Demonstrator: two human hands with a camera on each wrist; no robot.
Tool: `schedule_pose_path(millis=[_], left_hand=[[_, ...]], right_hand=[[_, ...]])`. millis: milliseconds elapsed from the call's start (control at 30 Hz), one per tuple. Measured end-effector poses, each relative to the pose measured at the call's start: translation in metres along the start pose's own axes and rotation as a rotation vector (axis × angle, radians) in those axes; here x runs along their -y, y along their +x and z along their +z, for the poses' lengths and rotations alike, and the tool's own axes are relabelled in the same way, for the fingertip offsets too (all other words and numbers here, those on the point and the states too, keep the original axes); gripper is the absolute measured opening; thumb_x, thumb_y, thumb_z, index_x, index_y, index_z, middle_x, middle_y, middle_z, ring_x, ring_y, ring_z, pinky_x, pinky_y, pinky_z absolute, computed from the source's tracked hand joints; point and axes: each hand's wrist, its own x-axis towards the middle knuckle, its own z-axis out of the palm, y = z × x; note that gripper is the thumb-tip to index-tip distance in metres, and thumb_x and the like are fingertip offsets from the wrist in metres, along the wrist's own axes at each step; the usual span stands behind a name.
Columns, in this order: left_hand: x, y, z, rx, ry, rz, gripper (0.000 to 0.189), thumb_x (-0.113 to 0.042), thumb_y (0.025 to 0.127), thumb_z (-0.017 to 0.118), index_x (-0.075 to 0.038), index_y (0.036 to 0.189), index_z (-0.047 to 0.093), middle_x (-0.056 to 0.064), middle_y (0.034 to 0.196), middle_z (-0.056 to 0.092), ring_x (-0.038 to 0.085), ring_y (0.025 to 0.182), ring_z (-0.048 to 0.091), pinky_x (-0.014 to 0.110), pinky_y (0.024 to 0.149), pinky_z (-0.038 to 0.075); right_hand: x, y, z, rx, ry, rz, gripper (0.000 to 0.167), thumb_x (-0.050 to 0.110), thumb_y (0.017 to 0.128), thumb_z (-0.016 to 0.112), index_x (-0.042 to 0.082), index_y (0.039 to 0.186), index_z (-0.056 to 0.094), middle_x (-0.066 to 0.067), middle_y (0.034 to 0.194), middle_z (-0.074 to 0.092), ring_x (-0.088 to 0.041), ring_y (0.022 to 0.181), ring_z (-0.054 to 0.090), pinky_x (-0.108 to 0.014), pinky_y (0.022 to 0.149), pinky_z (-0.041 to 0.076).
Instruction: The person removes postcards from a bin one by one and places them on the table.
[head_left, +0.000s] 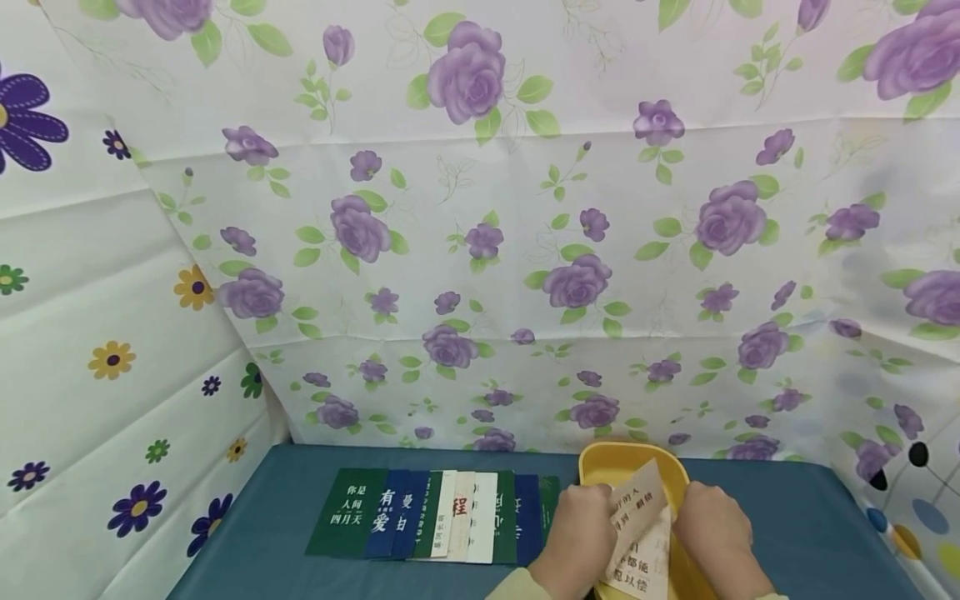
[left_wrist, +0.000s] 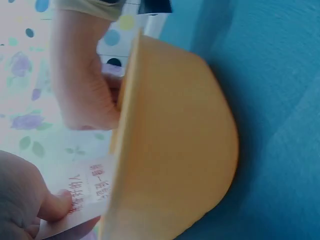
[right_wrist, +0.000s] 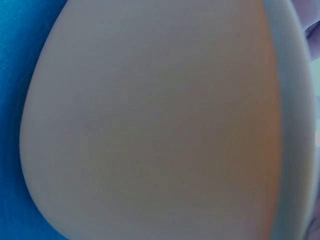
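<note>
My left hand (head_left: pixel 577 533) pinches a pale card (head_left: pixel 639 504) printed with dark Chinese characters, holding it tilted over the yellow basin (head_left: pixel 618 454). The thumb lies flat on that card (left_wrist: pixel 90 187) in the left wrist view. Just below it a second pale printed card (head_left: pixel 643 558) slants within the basin. My right hand (head_left: pixel 712 529) is at the basin's right side, bent over the rim with its fingertips hidden. Whether those fingers grip anything cannot be made out. In the right wrist view the basin's outer wall (right_wrist: pixel 150 120) fills most of the picture.
Left of the basin, a row of overlapping green, blue and white printed cards (head_left: pixel 337 512) lies on the dark blue table (head_left: pixel 255 517). Flowered sheets (head_left: pixel 480 292) rise behind the table and at both sides.
</note>
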Motion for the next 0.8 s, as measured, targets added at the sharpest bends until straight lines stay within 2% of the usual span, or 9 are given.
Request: schedule_pose_path(millis=[167, 300, 467, 667, 800], left_hand=[[0.013, 0.001, -0.016, -0.183, 0.001, 0.101, 0.007, -0.016, 0.088, 0.063, -0.014, 0.086, 0.07, -0.005, 0.07, 0.065, -0.004, 0.062, 0.055, 0.012, 0.05, 0.043], [0.023, 0.003, -0.033, -0.292, -0.069, 0.138, 0.007, -0.015, 0.088, 0.064, -0.013, 0.082, 0.069, -0.003, 0.069, 0.065, -0.006, 0.058, 0.053, 0.006, 0.048, 0.039], [0.034, 0.004, -0.055, -0.365, -0.132, 0.113, 0.007, -0.014, 0.088, 0.065, -0.012, 0.083, 0.069, 0.0, 0.071, 0.067, -0.005, 0.057, 0.057, 0.004, 0.045, 0.037], [0.053, 0.005, -0.079, -0.474, -0.071, 0.087, 0.007, -0.015, 0.089, 0.064, -0.01, 0.085, 0.068, 0.0, 0.071, 0.065, 0.004, 0.058, 0.058, 0.012, 0.046, 0.041], [0.069, 0.003, -0.091, -0.517, -0.046, 0.049, 0.01, -0.018, 0.09, 0.062, -0.01, 0.091, 0.068, 0.001, 0.072, 0.064, 0.006, 0.058, 0.058, 0.014, 0.046, 0.04]], right_hand=[[0.001, 0.0, -0.001, 0.001, -0.009, 0.004, 0.017, 0.007, 0.081, 0.058, -0.006, 0.091, 0.062, -0.019, 0.077, 0.063, -0.035, 0.065, 0.062, -0.046, 0.045, 0.044], [0.002, -0.001, -0.002, -0.014, -0.016, 0.006, 0.02, 0.008, 0.079, 0.06, -0.007, 0.093, 0.062, -0.021, 0.079, 0.063, -0.036, 0.067, 0.062, -0.047, 0.046, 0.044], [0.002, 0.0, -0.002, -0.007, -0.015, 0.008, 0.02, 0.008, 0.079, 0.06, -0.007, 0.093, 0.062, -0.022, 0.08, 0.064, -0.037, 0.068, 0.062, -0.048, 0.046, 0.044], [0.001, 0.001, -0.001, 0.013, -0.016, 0.016, 0.02, 0.009, 0.079, 0.061, -0.006, 0.093, 0.062, -0.021, 0.08, 0.063, -0.036, 0.069, 0.062, -0.047, 0.047, 0.044], [0.001, 0.0, -0.001, 0.027, -0.014, 0.019, 0.019, 0.009, 0.079, 0.062, -0.006, 0.092, 0.062, -0.02, 0.079, 0.063, -0.034, 0.068, 0.062, -0.046, 0.047, 0.044]])
